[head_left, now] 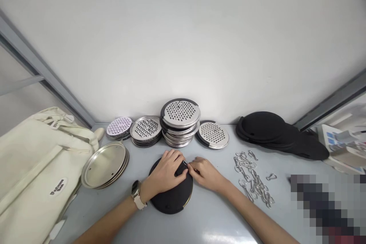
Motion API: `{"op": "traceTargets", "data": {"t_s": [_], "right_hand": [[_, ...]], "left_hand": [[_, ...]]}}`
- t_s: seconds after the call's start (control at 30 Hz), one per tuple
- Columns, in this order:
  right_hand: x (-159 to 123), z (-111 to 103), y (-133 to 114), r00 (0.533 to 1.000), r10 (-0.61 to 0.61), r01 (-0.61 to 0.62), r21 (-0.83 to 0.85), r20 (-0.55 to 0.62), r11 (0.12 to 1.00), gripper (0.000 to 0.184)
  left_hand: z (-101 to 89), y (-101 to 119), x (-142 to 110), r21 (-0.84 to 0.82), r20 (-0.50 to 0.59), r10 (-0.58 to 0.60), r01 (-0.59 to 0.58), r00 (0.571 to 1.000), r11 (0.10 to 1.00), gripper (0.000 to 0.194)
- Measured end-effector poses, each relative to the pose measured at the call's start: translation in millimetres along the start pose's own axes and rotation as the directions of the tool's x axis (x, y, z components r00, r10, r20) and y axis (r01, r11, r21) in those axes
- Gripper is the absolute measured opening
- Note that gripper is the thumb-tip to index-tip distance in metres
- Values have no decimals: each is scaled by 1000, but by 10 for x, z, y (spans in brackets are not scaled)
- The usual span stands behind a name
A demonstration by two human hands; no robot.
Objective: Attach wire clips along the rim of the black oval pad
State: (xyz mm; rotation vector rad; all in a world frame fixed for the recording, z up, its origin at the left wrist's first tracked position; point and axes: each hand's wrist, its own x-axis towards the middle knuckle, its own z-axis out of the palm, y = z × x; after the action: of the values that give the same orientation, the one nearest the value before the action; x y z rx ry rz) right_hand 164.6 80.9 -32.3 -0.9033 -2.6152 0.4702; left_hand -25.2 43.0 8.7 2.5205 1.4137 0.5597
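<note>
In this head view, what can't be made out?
- Small metal piece: too small to identify, and partly hidden by the fingers of the right hand.
- Black disc: its upper part is covered by the left hand.
- Dark object at lower right: blurred by pixelation.
- Printed sheets: cut off by the right edge, print too small to read.

The grater discs (pixel 180 113) look like shiny punched steel, and the round base (pixel 170 199) is matt black plastic. Nearby, the clips (pixel 253 177) are bright metal, and the bag (pixel 34 175) is soft cream cloth.
</note>
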Motion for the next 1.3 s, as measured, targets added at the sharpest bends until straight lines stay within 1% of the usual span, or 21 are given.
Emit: {"op": "traceTargets", "data": {"t_s": [0.13, 0.17, 0.27, 0.57, 0.8, 1.07, 1.17, 1.3], "right_hand": [[-4, 5, 1, 1000, 1, -1, -7, 4, 1000, 36], [-4, 3, 0, 1000, 1, -1, -7, 7, 1000, 36], [-1, -3, -4, 1000, 12, -11, -5, 10, 1000, 37], [-4, 10, 6, 1000, 9, -8, -41, 30, 999, 39], [-8, -28, 0, 998, -20, 22, -35, 63, 999, 37], [-21, -80, -17, 997, -16, 18, -29, 76, 999, 40], [-8, -63, -22, 997, -3, 6, -46, 71, 999, 40], [2, -13, -37, 998, 47, -43, -83, 46, 996, 42]], "left_hand": [[-7, -1, 1, -19, 2, 40, -40, 999, 999, 25], [-7, -4, -2, -21, 12, 63, -63, 998, 998, 25], [-4, -15, -11, -27, 48, 126, -125, 991, 992, 17], [-4, -33, -17, -48, 55, 156, -153, 986, 987, 15], [-1, -28, -14, -12, 6, 145, -145, 989, 989, 13], [-43, 2, -17, -2, -48, 96, -96, 994, 995, 21], [-38, -3, -16, -3, -63, 88, -89, 994, 996, 26], [-33, -17, -19, -34, -84, 68, -71, 994, 997, 31]]}}
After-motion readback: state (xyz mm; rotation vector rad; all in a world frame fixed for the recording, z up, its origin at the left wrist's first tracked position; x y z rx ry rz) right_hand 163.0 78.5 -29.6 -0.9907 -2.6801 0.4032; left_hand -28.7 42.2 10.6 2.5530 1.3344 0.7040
